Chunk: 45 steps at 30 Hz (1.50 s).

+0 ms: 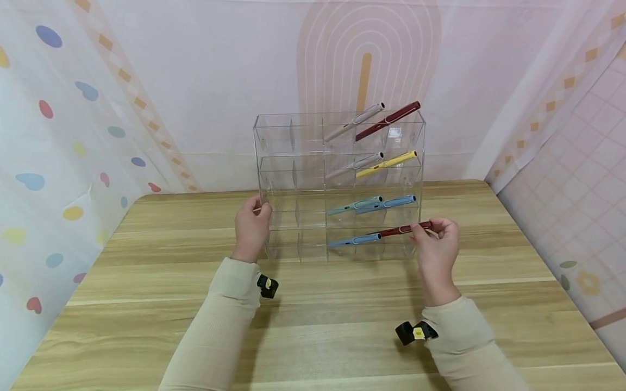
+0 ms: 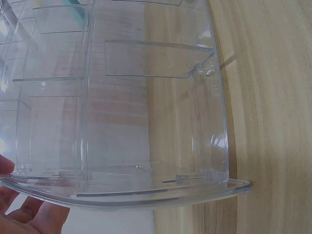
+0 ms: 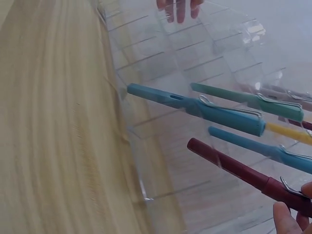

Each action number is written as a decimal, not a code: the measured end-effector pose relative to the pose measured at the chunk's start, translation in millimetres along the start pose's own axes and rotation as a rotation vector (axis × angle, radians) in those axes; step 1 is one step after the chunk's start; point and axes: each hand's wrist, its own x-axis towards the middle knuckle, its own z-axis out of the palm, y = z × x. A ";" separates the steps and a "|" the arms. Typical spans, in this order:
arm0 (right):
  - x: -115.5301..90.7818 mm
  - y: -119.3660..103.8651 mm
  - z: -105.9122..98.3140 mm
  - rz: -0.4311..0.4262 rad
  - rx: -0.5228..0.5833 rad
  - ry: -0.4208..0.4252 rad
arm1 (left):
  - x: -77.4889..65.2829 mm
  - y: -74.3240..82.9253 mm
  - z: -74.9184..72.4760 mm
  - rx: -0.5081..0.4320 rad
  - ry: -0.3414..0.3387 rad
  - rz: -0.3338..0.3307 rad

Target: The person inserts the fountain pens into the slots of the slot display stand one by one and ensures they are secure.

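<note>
A clear acrylic pen rack (image 1: 325, 190) with tiers of compartments stands on the table. My left hand (image 1: 251, 231) holds its left side wall; in the left wrist view the thumb and fingers of the left hand (image 2: 39, 217) lie on either side of that wall (image 2: 146, 196). At the lowest tier's right end, my right hand (image 1: 437, 258) pinches a dark red pen (image 1: 398, 230) by its cap end. The pen (image 3: 234, 168) slants down into the rack in the right wrist view, beside a light blue pen (image 1: 349, 240) in the same tier.
Higher tiers hold a green pen (image 1: 349, 208), a blue pen (image 1: 398, 201), a yellow pen (image 1: 391, 163), two pale grey pens and another dark red pen (image 1: 391, 119). A patterned cloth (image 1: 220, 81) hangs behind the wooden table (image 1: 332, 326).
</note>
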 end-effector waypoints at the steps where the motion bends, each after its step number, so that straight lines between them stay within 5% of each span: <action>1: -0.7 1.3 0.5 0.003 0.000 -0.001 | -0.2 0.0 0.0 -0.002 -0.001 0.001; 45: -15.2 32.5 10.3 -0.002 -0.070 -0.048 | 1.5 -1.5 1.1 -0.013 0.008 0.006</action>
